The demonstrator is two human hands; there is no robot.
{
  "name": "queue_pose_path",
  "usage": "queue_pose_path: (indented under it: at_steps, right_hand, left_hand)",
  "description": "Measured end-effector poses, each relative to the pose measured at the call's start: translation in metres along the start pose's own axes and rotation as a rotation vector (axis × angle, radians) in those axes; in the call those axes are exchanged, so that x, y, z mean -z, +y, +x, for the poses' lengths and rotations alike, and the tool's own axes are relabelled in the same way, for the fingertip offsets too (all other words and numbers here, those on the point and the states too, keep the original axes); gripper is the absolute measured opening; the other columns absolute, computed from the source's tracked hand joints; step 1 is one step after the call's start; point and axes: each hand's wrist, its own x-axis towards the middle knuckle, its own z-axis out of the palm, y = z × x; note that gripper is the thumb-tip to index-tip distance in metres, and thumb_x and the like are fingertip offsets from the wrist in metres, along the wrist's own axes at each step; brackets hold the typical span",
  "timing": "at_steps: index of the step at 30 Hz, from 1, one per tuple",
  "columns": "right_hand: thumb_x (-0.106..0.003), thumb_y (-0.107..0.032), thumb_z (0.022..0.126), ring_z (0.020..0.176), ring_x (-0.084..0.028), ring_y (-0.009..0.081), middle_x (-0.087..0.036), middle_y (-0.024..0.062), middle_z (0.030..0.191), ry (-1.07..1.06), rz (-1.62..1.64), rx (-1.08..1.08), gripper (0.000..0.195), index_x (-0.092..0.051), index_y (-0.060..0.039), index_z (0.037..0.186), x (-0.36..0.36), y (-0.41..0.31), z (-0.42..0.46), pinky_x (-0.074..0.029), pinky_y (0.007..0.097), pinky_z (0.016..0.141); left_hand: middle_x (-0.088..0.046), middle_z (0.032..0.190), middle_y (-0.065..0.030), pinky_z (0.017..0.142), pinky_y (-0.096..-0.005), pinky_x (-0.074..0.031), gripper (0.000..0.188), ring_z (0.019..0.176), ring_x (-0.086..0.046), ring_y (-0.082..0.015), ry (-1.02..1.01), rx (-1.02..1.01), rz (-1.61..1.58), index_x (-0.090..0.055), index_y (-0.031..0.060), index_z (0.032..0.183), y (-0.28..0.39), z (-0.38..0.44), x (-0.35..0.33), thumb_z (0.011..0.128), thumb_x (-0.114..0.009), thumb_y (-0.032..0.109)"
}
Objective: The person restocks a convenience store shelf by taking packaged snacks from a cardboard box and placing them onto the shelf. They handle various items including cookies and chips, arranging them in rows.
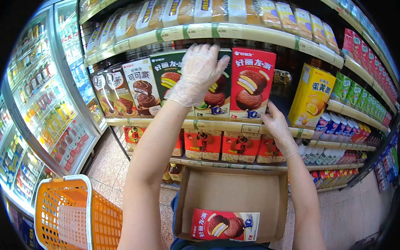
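My left hand (202, 72), in a clear plastic glove, is raised in front of the green chocolate pie boxes (169, 67), its fingers at their upper edge and its thumb apart. It hides part of the green fronts. Just right of them a red chocolate pie box (252, 84) stands upright on the shelf. My right hand (279, 127), also gloved, is at the lower right edge of that red box; whether it grips the box is unclear. Before my body is an open cardboard tray (232, 189) with another red pie box (224, 225) lying flat inside, near its closer wall.
A gap separates the standing red box from a yellow pie box (311, 96). White and brown boxes (140, 85) stand at the left. Packaged bread (172, 11) fills the shelf above, and red-labelled packs (240, 146) the one below. An orange basket (106, 214) and glass-door coolers (52, 86) are at left.
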Motion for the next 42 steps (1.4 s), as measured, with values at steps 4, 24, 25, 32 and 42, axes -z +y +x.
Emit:
queue_pose_path:
  at_steps: [4, 24, 25, 32, 42]
  right_hand:
    - [-0.052, -0.008, 0.095, 0.113, -0.059, 0.0152, -0.066, 0.0101, 0.124, -0.019, 0.041, 0.059, 0.042, -0.053, 0.0025, 0.136, 0.009, 0.020, 0.006, -0.043, 0.0267, 0.099]
    - [-0.067, -0.055, 0.086, 0.114, -0.057, 0.0379, -0.061, 0.0212, 0.118, -1.122, -0.558, -0.109, 0.064, -0.060, -0.0067, 0.127, -0.033, 0.076, -0.223, -0.047, 0.0443, 0.097]
    - [-0.067, -0.057, 0.086, 0.111, -0.059, 0.0381, -0.063, 0.0222, 0.114, -1.148, -0.558, -0.133, 0.064, -0.061, -0.0059, 0.125, -0.037, 0.072, -0.220, -0.047, 0.0447, 0.095]
    - [-0.074, -0.051, 0.084, 0.108, -0.062, 0.0372, -0.063, 0.0253, 0.117, -1.178, -0.215, -0.226, 0.073, -0.048, -0.0003, 0.129, -0.057, 0.067, -0.217, -0.049, 0.0427, 0.090]
    - [-0.082, -0.019, 0.081, 0.128, -0.049, 0.0200, -0.054, 0.0115, 0.129, -0.563, 0.152, -0.115, 0.068, -0.043, -0.0025, 0.134, 0.034, 0.013, -0.174, -0.038, 0.0349, 0.111]
  left_hand:
    - [-0.067, 0.110, -0.0203, 0.093, -0.0469, -0.048, 0.047, 0.103, -0.062, -0.0385, -0.059, 0.029, 0.002, -0.061, 0.0016, 0.120, 0.001, 0.002, -0.003, 0.097, -0.057, 0.043]
    - [-0.067, 0.114, -0.0216, 0.094, -0.0435, -0.050, 0.071, 0.109, -0.063, -0.0373, -1.767, 0.154, -0.901, -0.066, 0.0060, 0.122, 0.152, -0.290, 0.100, 0.085, -0.063, 0.066]
    - [-0.064, 0.121, -0.0219, 0.096, -0.0412, -0.049, 0.077, 0.115, -0.061, -0.0367, -1.741, 0.115, -0.898, -0.064, 0.0038, 0.124, 0.155, -0.299, 0.099, 0.081, -0.066, 0.067]
    - [-0.068, 0.110, -0.0221, 0.092, -0.0426, -0.050, 0.078, 0.106, -0.064, -0.0370, -1.859, 0.039, -0.836, -0.065, 0.0001, 0.121, 0.157, -0.251, 0.108, 0.080, -0.068, 0.066]
    - [-0.052, 0.143, -0.0191, 0.113, -0.0397, -0.035, 0.091, 0.136, -0.048, -0.0299, -0.798, 0.701, -1.544, -0.042, -0.0008, 0.147, 0.113, -0.159, 0.141, 0.076, -0.079, 0.042]
